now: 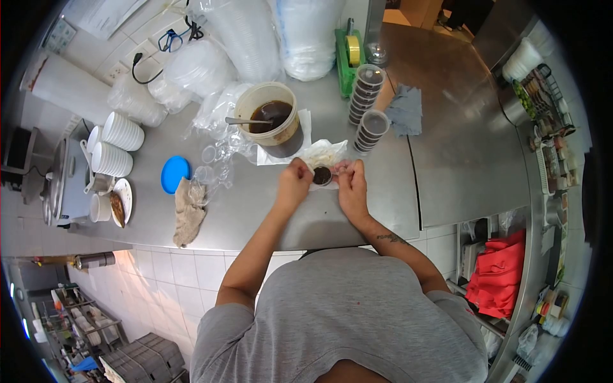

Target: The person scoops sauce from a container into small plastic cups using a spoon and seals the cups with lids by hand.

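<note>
In a tiled kitchen, a steel counter (396, 191) bears stacks of white bowls (121, 132), plastic-wrapped containers (239, 35) and a green tape dispenser (345, 56). At the near edge, a person in a gray shirt (357, 313) works with both hands around a small cup (322, 175) of dark contents, beside crumpled paper (329, 151). The left hand (294, 184) and right hand (352, 186) flank it, thumbs and fingers drawn in close — whether either grips the rim cannot be told. Just beyond stands a tub (287, 147) of dark liquid, a spoon (246, 121) leaning inside. Two stacks of lidded cups (370, 133) rise to the right — a blue-gray cloth (405, 110) beside them. A blue lid (175, 174) and a beige cloth (189, 216) lie left.
</note>
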The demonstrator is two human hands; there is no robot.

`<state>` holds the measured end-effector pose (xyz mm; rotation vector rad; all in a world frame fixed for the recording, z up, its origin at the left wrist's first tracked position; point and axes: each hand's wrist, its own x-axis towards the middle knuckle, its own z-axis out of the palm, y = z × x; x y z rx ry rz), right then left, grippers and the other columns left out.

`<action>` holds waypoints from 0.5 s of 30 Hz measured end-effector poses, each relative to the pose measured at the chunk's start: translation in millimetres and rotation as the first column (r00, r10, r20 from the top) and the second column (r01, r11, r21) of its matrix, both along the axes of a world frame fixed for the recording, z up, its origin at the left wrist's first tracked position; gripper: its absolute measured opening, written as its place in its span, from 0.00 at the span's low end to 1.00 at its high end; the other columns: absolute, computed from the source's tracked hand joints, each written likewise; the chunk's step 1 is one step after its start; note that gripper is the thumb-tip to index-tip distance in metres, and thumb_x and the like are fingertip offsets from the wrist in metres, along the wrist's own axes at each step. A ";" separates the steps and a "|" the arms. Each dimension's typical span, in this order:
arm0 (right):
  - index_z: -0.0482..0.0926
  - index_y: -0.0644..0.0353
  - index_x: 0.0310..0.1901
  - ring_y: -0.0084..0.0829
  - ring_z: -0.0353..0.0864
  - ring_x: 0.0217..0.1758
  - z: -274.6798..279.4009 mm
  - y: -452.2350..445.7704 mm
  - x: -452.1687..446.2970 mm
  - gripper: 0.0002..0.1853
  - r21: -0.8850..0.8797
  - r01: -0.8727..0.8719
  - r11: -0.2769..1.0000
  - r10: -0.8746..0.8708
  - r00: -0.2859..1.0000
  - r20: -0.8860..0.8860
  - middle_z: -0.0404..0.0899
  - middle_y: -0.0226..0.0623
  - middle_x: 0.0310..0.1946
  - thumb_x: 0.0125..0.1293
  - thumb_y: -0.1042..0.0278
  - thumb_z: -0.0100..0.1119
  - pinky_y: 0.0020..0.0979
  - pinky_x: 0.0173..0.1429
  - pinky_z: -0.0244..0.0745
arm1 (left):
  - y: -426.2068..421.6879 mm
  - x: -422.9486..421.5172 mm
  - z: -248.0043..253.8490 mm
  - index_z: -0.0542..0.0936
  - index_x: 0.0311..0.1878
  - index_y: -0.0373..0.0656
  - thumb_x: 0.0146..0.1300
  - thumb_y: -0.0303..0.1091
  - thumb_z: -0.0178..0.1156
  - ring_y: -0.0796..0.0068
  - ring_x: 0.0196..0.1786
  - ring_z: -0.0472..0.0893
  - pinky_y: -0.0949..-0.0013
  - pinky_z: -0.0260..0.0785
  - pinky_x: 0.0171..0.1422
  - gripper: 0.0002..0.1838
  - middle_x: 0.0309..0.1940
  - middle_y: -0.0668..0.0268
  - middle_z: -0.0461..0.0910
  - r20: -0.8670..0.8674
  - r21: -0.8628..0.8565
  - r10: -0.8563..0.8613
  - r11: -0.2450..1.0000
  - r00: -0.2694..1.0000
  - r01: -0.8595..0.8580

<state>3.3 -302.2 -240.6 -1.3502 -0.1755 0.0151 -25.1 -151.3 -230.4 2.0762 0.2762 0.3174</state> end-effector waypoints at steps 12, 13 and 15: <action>0.58 0.61 0.36 0.29 0.77 0.47 4.8 -4.6 0.2 0.06 -0.024 -0.064 0.998 0.062 0.997 -0.055 0.70 0.40 0.43 0.71 0.79 0.41 0.29 0.47 0.80 | 7.7 -10.6 17.2 0.78 0.36 0.35 0.61 0.26 0.57 0.82 0.24 0.73 0.74 0.65 0.28 0.04 0.21 0.67 0.77 -0.237 -0.285 -0.095 0.958 0.967 0.024; 0.58 0.60 0.36 0.29 0.77 0.47 5.5 -4.3 0.0 0.06 0.019 -0.069 0.997 0.070 0.996 -0.063 0.70 0.40 0.43 0.72 0.79 0.42 0.29 0.47 0.80 | 9.2 -9.9 13.2 0.78 0.35 0.35 0.60 0.26 0.58 0.79 0.25 0.75 0.72 0.66 0.30 0.04 0.22 0.65 0.77 -0.203 -0.244 -0.076 0.969 0.976 0.025; 0.58 0.59 0.36 0.29 0.77 0.47 9.8 -4.9 -0.5 0.06 0.103 -0.071 0.992 0.079 0.994 -0.076 0.70 0.40 0.44 0.72 0.78 0.42 0.30 0.48 0.79 | 14.7 -8.1 2.9 0.78 0.35 0.35 0.59 0.26 0.59 0.72 0.28 0.77 0.68 0.69 0.33 0.04 0.23 0.61 0.77 -0.129 -0.162 -0.050 0.986 0.990 0.029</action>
